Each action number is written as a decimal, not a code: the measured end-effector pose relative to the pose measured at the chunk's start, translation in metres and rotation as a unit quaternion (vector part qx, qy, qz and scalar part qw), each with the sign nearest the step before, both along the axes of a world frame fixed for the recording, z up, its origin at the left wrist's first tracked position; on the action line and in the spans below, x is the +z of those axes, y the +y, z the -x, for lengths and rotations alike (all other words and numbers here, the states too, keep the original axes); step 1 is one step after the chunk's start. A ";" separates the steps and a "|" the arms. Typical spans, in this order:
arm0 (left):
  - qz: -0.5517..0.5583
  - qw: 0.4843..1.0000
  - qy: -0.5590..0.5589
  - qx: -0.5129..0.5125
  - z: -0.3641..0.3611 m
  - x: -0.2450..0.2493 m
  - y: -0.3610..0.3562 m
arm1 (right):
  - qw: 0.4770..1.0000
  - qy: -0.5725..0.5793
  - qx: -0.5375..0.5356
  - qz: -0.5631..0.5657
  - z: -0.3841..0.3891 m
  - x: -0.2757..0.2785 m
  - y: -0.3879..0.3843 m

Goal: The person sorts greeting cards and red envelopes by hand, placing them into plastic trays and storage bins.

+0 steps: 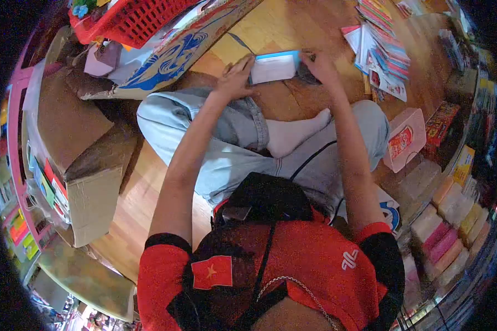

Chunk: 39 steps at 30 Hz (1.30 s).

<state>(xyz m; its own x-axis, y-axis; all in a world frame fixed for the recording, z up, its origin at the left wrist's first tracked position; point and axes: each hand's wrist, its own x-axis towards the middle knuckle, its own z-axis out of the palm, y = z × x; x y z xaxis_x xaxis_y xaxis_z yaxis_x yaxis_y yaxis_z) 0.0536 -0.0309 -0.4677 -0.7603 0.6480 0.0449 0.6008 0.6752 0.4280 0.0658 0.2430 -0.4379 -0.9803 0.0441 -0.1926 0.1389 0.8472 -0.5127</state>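
Note:
A white stack or box with a blue edge (274,68) stands on the wooden floor beyond my crossed legs. At its left end, my left hand (236,78) presses with its fingers along the side. My right hand (319,67) is at the other end, its fingers by the blue corner. Between them the two hands hold the stack. What it is made of is too small to tell.
A red basket (132,25) and a printed carton (168,60) are at the upper left, an open cardboard box (94,204) at the left. Fanned colorful envelopes (378,49) lie at the upper right. A pink bin (406,138) and wrapped packs (444,237) are on the right.

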 end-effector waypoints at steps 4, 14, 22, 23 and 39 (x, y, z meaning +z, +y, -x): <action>0.081 0.996 -0.040 0.006 0.005 0.004 0.004 | 0.949 0.107 -0.262 0.139 -0.026 -0.003 0.003; 0.028 0.993 -0.110 0.040 0.017 -0.031 -0.001 | 0.959 0.153 -0.197 -0.137 -0.020 -0.046 -0.085; -0.002 0.995 -0.092 0.041 0.017 -0.050 -0.001 | 0.985 0.088 0.103 -0.107 -0.034 -0.032 -0.092; 0.017 0.994 -0.097 0.052 0.016 -0.044 -0.001 | 0.991 0.038 0.021 -0.128 -0.026 -0.032 -0.080; 0.034 0.992 -0.117 0.039 0.017 -0.044 0.002 | 0.964 0.074 -0.145 -0.209 -0.001 -0.043 -0.065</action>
<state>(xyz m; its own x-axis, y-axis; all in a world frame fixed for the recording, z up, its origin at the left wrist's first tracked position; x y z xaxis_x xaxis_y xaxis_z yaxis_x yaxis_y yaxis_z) 0.0362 -0.0291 -0.5115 -0.7929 0.5816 -0.1816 0.4341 0.7484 0.5014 0.0673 0.1780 -0.4808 -0.9308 0.3631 0.0430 0.3517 0.9212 -0.1664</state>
